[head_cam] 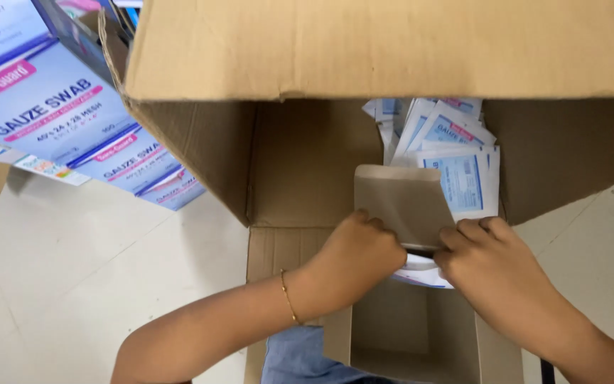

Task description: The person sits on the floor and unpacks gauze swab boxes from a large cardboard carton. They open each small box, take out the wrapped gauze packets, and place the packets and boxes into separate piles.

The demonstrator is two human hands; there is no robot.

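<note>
Gauze packets (456, 153) inside cardboard carton (307, 163)

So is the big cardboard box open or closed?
Open. The big cardboard box has its top flap lifted, so white-and-blue packets show inside. Both hands, left hand and right hand, reach in.

Both hands (421, 259) hide the white packet (421, 274) (perhaps gauze); small box (413, 341) cut off below.
</note>
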